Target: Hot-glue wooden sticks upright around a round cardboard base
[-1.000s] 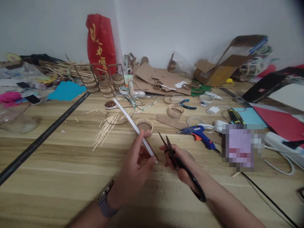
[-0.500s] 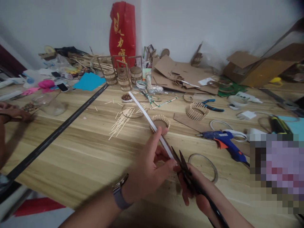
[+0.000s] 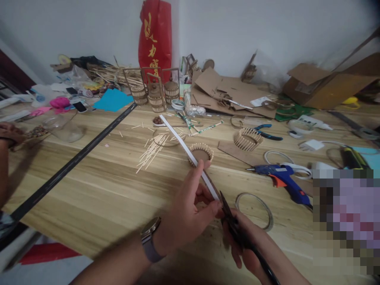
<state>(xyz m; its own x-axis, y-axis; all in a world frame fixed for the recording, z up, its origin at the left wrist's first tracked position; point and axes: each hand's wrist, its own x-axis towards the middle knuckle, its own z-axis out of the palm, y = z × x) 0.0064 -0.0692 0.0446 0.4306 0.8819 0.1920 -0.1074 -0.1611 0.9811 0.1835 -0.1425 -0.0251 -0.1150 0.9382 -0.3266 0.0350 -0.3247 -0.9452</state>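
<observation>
Between the thumb and fingers of my left hand (image 3: pixel 192 202) is a long narrow strip (image 3: pixel 181 140), white on its upper face, slanting away toward the back of the table. My right hand (image 3: pixel 246 233) is wrapped round a pair of black scissors (image 3: pixel 234 227), whose blades look nearly closed at the strip's near end, beside my left thumb. Just beyond my left fingertips sits a small round basket of upright sticks (image 3: pixel 202 153), partly covered by the strip. A thin grey-brown ring (image 3: pixel 268 213) lies to the right of the scissors.
Loose matchsticks (image 3: pixel 154 150) lie left of the strip. A blue glue gun (image 3: pixel 279 172), pliers (image 3: pixel 267 132) and a second stick ring (image 3: pixel 248 139) are at right. Lantern-like baskets (image 3: pixel 157 99) stand behind. Another person's hand (image 3: pixel 12 132) rests at far left, near a glass jar (image 3: pixel 65 128).
The scissor blades have closed from a visible gap to nearly together at the strip's near end. My left hand keeps its hold on the strip, and the view has shifted slightly.
</observation>
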